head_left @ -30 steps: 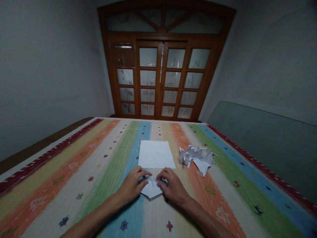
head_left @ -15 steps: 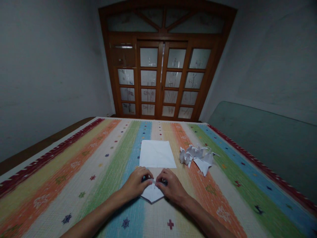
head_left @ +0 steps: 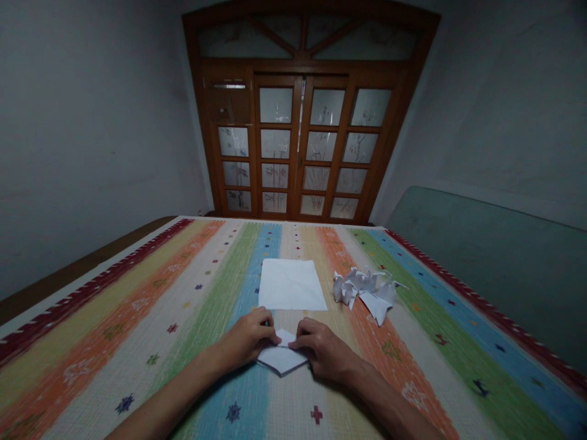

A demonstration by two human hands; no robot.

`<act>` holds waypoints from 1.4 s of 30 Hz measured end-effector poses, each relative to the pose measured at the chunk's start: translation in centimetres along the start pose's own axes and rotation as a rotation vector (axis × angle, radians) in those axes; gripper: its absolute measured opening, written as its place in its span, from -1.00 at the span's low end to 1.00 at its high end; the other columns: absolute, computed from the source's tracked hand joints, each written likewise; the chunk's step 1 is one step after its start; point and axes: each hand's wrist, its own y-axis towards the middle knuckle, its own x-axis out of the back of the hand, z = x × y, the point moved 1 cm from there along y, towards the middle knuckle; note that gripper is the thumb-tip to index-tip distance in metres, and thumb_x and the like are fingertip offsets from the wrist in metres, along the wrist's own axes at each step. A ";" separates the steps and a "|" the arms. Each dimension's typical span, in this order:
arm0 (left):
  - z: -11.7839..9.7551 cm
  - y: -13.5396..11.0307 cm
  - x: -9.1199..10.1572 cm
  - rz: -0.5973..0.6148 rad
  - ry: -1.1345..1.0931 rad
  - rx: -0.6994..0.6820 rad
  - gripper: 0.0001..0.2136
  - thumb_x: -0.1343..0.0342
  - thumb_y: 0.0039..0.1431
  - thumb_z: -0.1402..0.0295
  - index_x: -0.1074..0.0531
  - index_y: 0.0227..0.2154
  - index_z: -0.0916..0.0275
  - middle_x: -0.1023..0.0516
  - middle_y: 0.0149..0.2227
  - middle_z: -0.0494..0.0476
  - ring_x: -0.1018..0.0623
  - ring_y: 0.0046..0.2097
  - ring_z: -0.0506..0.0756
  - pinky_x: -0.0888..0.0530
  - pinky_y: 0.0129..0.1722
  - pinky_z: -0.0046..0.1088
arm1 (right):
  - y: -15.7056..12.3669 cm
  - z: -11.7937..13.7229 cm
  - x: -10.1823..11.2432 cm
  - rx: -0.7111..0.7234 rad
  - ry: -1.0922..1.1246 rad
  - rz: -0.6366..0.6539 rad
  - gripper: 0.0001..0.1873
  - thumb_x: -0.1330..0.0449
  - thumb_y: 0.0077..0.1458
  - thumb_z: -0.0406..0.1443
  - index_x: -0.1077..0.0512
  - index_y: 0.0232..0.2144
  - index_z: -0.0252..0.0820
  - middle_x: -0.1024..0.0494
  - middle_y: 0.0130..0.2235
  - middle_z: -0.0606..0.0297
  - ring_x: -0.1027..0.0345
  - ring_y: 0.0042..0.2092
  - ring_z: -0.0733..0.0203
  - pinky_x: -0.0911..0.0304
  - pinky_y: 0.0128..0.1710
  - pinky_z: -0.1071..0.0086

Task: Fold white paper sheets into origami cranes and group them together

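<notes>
Fingers (head_left: 268, 334) of the left hand (head_left: 245, 341) and fingers (head_left: 300, 343) of the right hand (head_left: 323, 352) are both curved and come down on a folded white paper (head_left: 280, 360), one from each side. They are not clenched into a fist and not fully released. Their tips touch the upper part of the paper, but I cannot tell if the thumbs pinch it from below, because the hands hide this. The paper lies flat between the two hands, directly under the fingertips, and its pointed end shows below them, toward the person. Ahead of the fingers, just past the paper, lies a flat white paper sheet (head_left: 291, 284). Ahead and to the right of the right-hand fingers is a group of folded paper figures (head_left: 362, 292), near the sheet but not touching it. Under all of them is a striped woven cloth (head_left: 137, 311), with many colours and small stars. Far beyond the fingers stands a wooden glazed door (head_left: 298, 143)
</notes>
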 end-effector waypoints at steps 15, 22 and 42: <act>-4.1 -0.2 1.0 0.178 0.310 -0.116 -0.80 -0.05 0.25 0.46 -0.48 -0.11 0.30 -0.53 -0.15 0.25 -0.45 -0.12 0.22 -0.45 -0.15 -0.27 | 0.0 1.2 1.9 -0.047 -0.062 0.113 -0.73 -0.22 0.05 -0.49 -0.63 -0.23 -0.20 -0.63 -0.31 0.17 -0.47 -0.29 0.17 -0.25 -0.23 0.40; -4.0 -0.4 0.8 0.177 0.209 -0.102 -0.63 -0.18 0.25 0.09 -0.47 -0.04 0.26 -0.54 -0.09 0.24 -0.49 -0.10 0.24 -0.46 -0.13 -0.26 | -0.4 1.5 1.9 -0.086 0.002 0.109 -0.67 -0.43 0.01 -0.21 -0.63 -0.13 -0.10 -0.57 -0.23 0.18 -0.45 -0.21 0.11 -0.27 -0.19 0.36; -3.3 -0.4 -0.2 0.009 -0.060 -0.021 -0.91 -0.20 0.18 0.39 -0.58 -0.41 0.24 -0.53 -0.28 0.14 -0.53 -0.23 0.08 -0.42 -0.21 -0.43 | 0.1 0.1 1.5 -0.178 0.201 0.065 -0.82 -0.35 -0.03 -0.51 -0.67 -0.41 -0.18 -0.60 -0.30 0.26 -0.46 -0.30 0.26 -0.26 -0.28 0.48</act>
